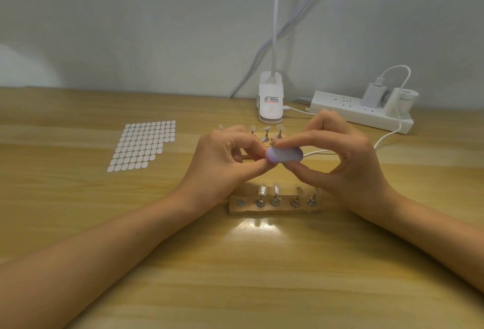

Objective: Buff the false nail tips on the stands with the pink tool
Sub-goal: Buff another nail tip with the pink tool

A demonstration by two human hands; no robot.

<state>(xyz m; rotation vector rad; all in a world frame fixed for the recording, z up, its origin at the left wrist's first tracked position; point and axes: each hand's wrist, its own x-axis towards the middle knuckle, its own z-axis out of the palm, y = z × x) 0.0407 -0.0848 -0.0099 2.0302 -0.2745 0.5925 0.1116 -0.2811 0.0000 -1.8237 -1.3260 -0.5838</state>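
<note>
My right hand (343,156) pinches an oval pink-lilac buffer (284,154) between thumb and forefinger, above the table. My left hand (225,163) has its fingertips curled against the buffer's left end; whatever it pinches there is hidden behind the buffer and fingers. Below the hands a wooden stand (272,207) carries several clear nail tips (262,190) on metal pegs, with one bare magnet at its left end. A second stand with nail tips (266,129) lies behind the hands, partly hidden.
A sheet of white adhesive dots (142,145) lies to the left. A white clip lamp base (271,101) and a power strip (361,112) with chargers sit at the back, a white cable (387,137) trailing toward the hands. Lamp glare marks the wooden table (259,225).
</note>
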